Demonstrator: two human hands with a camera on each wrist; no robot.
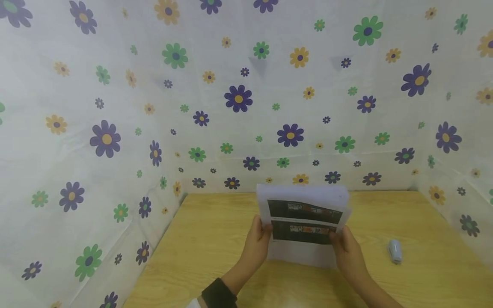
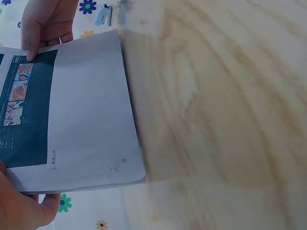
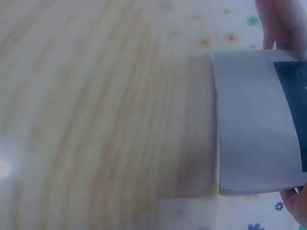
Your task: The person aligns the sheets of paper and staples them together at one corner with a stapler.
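Note:
A stack of printed paper sheets (image 1: pixel 302 253) is held up over the table, tilted toward the head camera. Its top page carries two dark printed panels with small pictures. My left hand (image 1: pixel 257 244) grips the left edge, thumb on the front and fingers behind. On the opposite edge my right hand (image 1: pixel 349 253) pinches the sheets the same way. The left wrist view shows the stack's white lower margin (image 2: pixel 91 110) and its corner edges lined up together. A pale blue stapler (image 1: pixel 394 251) lies on the table to the right of my right hand.
The wooden table (image 1: pixel 204 231) reaches back to a white sheet with flower prints (image 1: pixel 239 128), which hangs behind it and along both sides. A black cuff (image 1: pixel 219 293) is around my left wrist.

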